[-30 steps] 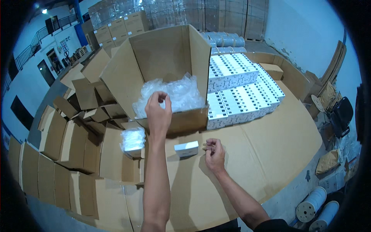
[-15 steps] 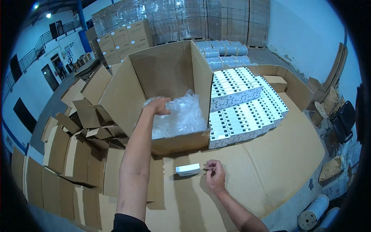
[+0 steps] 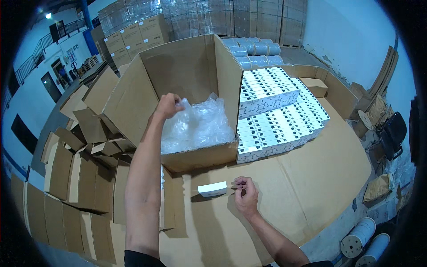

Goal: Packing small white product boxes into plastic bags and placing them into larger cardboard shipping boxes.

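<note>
Left hand [image 3: 169, 106]: fingers pinched on the crinkled clear plastic liner [image 3: 195, 127] inside the large open brown cardboard carton [image 3: 187, 71].
Right hand [image 3: 246, 194]: fingers curled narrow, holding nothing I can make out, on the cardboard-covered table [image 3: 320, 178], just beside the small white rectangular box [image 3: 212, 188] near the carton's front edge.

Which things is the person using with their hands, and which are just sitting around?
In use:
- left hand gripping the clear plastic liner
- big open carton holding that liner
- right hand beside the small white box

Just lying about:
- stacked white boxes
- flattened cartons
- white rolls
- black chair
</note>
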Action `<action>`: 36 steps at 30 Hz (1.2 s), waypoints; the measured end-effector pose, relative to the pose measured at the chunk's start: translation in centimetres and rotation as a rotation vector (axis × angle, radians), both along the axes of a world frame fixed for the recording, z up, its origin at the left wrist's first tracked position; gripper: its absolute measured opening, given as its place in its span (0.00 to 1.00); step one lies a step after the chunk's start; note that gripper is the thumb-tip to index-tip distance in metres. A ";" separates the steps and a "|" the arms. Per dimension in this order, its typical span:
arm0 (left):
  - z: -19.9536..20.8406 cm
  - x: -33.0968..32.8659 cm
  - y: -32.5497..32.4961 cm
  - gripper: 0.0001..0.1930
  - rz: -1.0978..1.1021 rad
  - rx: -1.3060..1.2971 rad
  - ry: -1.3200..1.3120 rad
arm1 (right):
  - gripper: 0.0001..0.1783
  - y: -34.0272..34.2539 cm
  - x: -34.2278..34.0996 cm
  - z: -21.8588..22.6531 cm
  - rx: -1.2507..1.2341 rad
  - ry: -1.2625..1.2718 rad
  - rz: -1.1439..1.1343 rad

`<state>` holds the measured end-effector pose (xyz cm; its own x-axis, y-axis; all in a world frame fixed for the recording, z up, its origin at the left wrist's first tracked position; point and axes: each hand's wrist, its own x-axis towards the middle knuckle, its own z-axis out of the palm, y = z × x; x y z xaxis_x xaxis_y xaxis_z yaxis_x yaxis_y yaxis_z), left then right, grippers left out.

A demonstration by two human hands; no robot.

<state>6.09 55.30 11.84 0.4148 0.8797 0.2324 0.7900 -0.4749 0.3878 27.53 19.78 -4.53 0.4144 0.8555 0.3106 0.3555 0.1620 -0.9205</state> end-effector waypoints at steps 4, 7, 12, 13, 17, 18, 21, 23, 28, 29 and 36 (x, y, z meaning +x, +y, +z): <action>2.9 -0.9 -2.2 0.14 0.039 0.133 -0.212 | 0.14 -0.1 -0.1 -0.3 0.011 0.017 0.008; 5.5 -0.3 -5.3 0.13 0.020 0.206 -0.402 | 0.13 0.0 0.0 -0.4 0.010 0.019 -0.007; 9.2 0.4 -13.7 0.12 -0.012 0.235 -0.579 | 0.09 0.0 0.0 -0.8 0.073 0.076 -0.014; 9.4 -0.3 -16.2 0.12 -0.031 0.270 -0.700 | 0.09 0.2 -0.8 -1.2 0.069 0.087 0.000; 5.0 1.3 -25.9 0.13 -0.037 0.189 -0.776 | 0.06 0.0 0.7 -2.0 0.100 0.234 -0.030; 3.2 1.2 -28.1 0.13 -0.005 0.127 -0.763 | 0.06 -0.2 1.1 -2.0 0.079 0.280 -0.007; -1.9 0.8 -35.1 0.11 0.033 0.018 -0.813 | 0.06 -0.7 0.7 -1.6 0.067 0.377 0.063; -6.3 1.0 -37.5 0.14 0.041 -0.139 -0.903 | 0.12 -1.5 0.8 -1.1 0.034 0.481 0.231; -13.2 1.6 -39.4 0.17 0.078 -0.369 -0.961 | 0.16 -2.3 1.7 1.2 -0.039 0.574 0.680; -13.9 1.4 -39.5 0.17 0.078 -0.373 -0.958 | 0.16 -2.8 1.1 1.4 -0.040 0.577 0.678; -15.1 0.9 -39.0 0.10 0.131 -0.323 -0.815 | 0.12 -3.4 0.5 1.9 -0.192 0.026 0.656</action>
